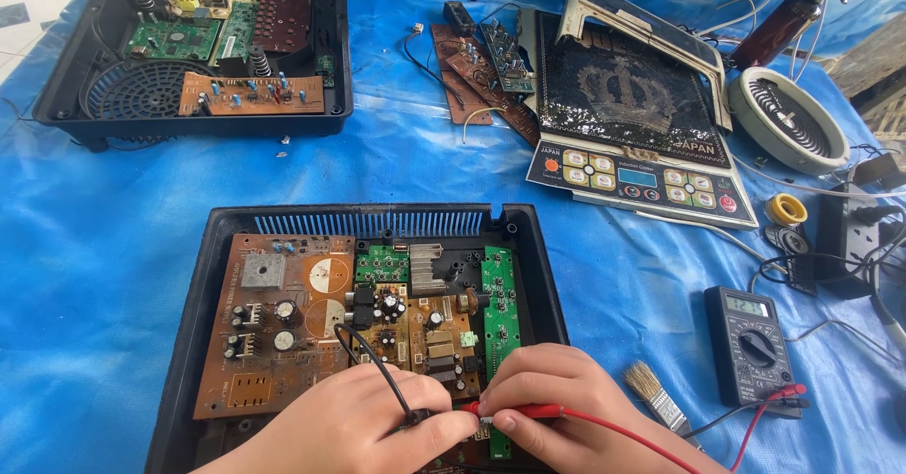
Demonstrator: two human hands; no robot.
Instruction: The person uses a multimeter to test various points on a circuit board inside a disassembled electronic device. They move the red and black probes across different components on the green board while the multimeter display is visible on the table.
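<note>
1. Left hand: low in the view, over the near edge of the open black case. Its grip is closed, thumb and fingertips pinching the black probe, whose black lead loops up over the boards.
2. Right hand: just beside the left, fingertips almost touching it. Its grip is closed on the red probe, held nearly level; the red lead trails off to the right.
3. Both probe tips meet at the near edge of the circuit boards, close to the narrow green board; the exact contact point is hidden by the fingers.
4. Brown board: fills the left part of the case.
5. Multimeter: lies on the blue sheet to the right of the case, its leads plugged in at its near end.
6. Small brush: lies between the right hand and the multimeter.
7. Induction cooker top: far right, beyond the case.
8. Second open case: far left, with boards inside.
</note>
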